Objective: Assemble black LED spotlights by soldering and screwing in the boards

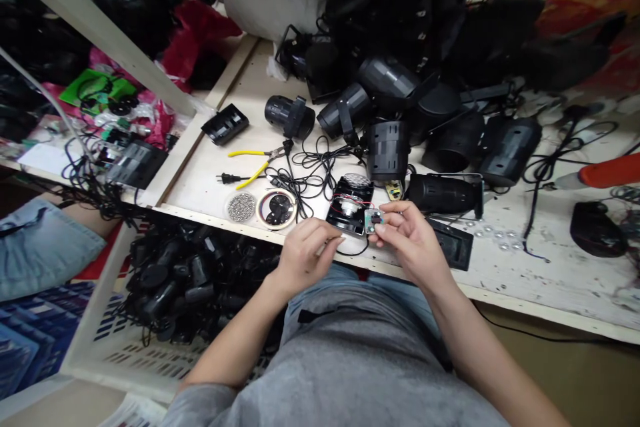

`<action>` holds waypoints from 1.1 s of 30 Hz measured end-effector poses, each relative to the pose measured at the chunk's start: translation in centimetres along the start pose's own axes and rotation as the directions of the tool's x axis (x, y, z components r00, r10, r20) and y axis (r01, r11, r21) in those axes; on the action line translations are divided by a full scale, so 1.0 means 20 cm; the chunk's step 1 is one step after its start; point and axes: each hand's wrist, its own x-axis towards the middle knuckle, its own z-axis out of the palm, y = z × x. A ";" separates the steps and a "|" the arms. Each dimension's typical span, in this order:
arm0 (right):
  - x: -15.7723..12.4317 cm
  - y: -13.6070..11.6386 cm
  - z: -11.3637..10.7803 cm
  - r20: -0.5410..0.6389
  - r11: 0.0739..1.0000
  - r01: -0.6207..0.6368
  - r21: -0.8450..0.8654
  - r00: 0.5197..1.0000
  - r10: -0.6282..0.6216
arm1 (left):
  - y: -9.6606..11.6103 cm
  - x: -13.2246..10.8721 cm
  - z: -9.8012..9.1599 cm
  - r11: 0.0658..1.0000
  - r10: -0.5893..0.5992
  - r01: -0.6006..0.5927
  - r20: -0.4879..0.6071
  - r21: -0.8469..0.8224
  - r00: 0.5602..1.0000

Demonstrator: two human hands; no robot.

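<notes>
My right hand (pixel 413 240) pinches a small circuit board (pixel 373 220) between thumb and fingers. My left hand (pixel 305 257) sits just left of it with its fingertips closed together; anything thin between them is too small to tell. Right below the board lies an opened black lamp housing (pixel 350 203) with red wires and a silvery disc at its far end. A thin black wire (pixel 353 251) runs along the bench near my hands. Beyond the housing, a small yellow circuit board (pixel 394 190) rests beside a black cylindrical spotlight (pixel 443 193).
Yellow-handled pliers (pixel 257 163), a power plug (pixel 227 178), a dish of metal screws (pixel 242 207) and a round fan-like part (pixel 276 208) lie left on the white bench (pixel 210 180). Several black spotlights (pixel 387 150) crowd behind. A plastic crate (pixel 165 280) of black parts sits below.
</notes>
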 end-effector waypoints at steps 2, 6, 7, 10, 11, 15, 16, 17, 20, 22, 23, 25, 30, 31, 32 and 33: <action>-0.02 -0.01 0.01 0.026 0.999 0.017 -0.043 1.000 -0.016 | 0.05 0.01 0.05 0.996 -0.018 0.017 -0.012 -0.093 1.000; -0.07 -0.04 0.02 0.098 0.982 0.093 -0.166 0.992 -0.077 | 0.11 0.02 0.12 0.984 -0.070 0.065 -0.022 -0.168 0.997; -0.08 -0.04 0.02 0.116 0.970 0.120 -0.209 0.988 -0.097 | 0.11 0.02 0.14 0.981 -0.094 0.085 -0.042 -0.175 0.995; -0.09 -0.03 0.02 0.162 0.905 0.209 -0.370 0.974 -0.158 | 0.11 0.00 0.15 0.974 -0.158 0.137 -0.106 -0.179 0.982; -0.09 -0.03 0.02 0.171 0.877 0.236 -0.419 0.969 -0.179 | 0.11 0.00 0.16 0.972 -0.173 0.150 -0.115 -0.183 0.978; -0.07 -0.01 0.02 0.181 0.768 0.338 -0.544 0.941 -0.286 | 0.11 -0.03 0.15 0.945 -0.236 0.205 -0.101 -0.254 0.966; -0.07 -0.01 0.03 0.183 0.750 0.354 -0.558 0.935 -0.305 | 0.11 -0.03 0.15 0.932 -0.265 0.230 -0.094 -0.279 0.960; -0.06 0.00 0.03 0.188 0.749 0.360 -0.556 0.932 -0.309 | 0.11 -0.03 0.15 0.915 -0.300 0.261 -0.085 -0.307 0.950; -0.06 0.00 0.04 0.205 0.844 0.297 -0.446 0.952 -0.227 | 0.11 -0.04 0.14 0.849 -0.415 0.370 -0.042 -0.377 0.909; -0.07 0.00 0.05 0.203 0.926 0.204 -0.318 0.968 -0.144 | 0.11 -0.04 0.15 0.823 -0.450 0.402 -0.029 -0.401 0.893; -0.08 0.00 0.06 0.192 0.953 0.161 -0.256 0.975 -0.113 | 0.11 -0.03 0.15 0.822 -0.451 0.400 -0.035 -0.406 0.892; -0.09 0.00 0.07 0.165 0.981 0.104 -0.163 0.983 -0.077 | 0.11 -0.03 0.14 0.837 -0.425 0.368 -0.058 -0.405 0.903; -0.08 -0.01 0.08 0.093 0.976 0.108 -0.189 0.991 -0.092 | 0.05 0.00 0.08 0.933 -0.232 0.211 -0.039 -0.291 0.972; -0.07 -0.01 0.08 0.072 0.971 0.112 -0.211 0.992 -0.099 | 0.03 0.01 0.05 0.953 -0.193 0.183 -0.019 -0.240 0.981; -0.06 -0.01 0.08 0.049 0.966 0.117 -0.230 0.993 -0.109 | 0.00 0.02 0.03 0.969 -0.168 0.165 0.001 -0.185 0.986; -0.05 -0.01 0.08 0.023 0.960 0.127 -0.248 0.992 -0.125 | -0.02 0.03 0.02 0.979 -0.154 0.156 0.022 -0.132 0.988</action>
